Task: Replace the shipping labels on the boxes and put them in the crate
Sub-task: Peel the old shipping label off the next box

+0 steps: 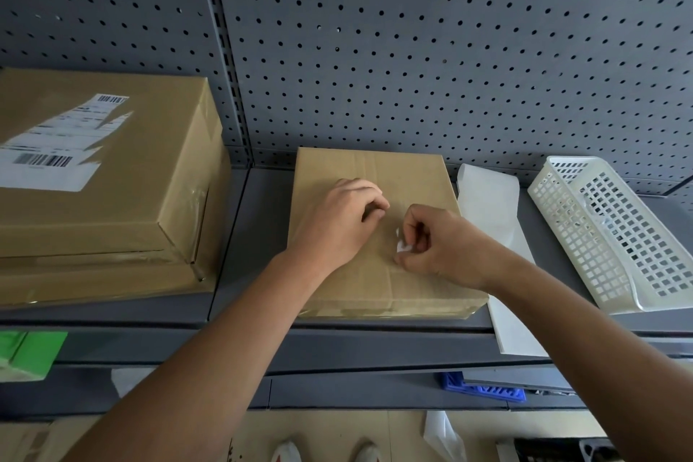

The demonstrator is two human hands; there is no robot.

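Observation:
A flat brown cardboard box (405, 176) lies on the grey shelf (247, 236) in the middle. My left hand (337, 221) rests on its top with the fingers curled under, holding nothing that shows. My right hand (435, 248) pinches a small white scrap of label (402, 245) just above the box top. A larger brown box (112, 176) stands at the left; on its top sits a partly torn white shipping label (56, 146) with barcodes. A white backing sheet (495, 221) lies right of the flat box.
A white plastic lattice basket (615, 232) sits tilted at the right end of the shelf. Grey pegboard (412, 49) forms the back wall. Below the shelf I see a blue crate edge (483, 390), a green carton (26, 353) and my shoes on the floor.

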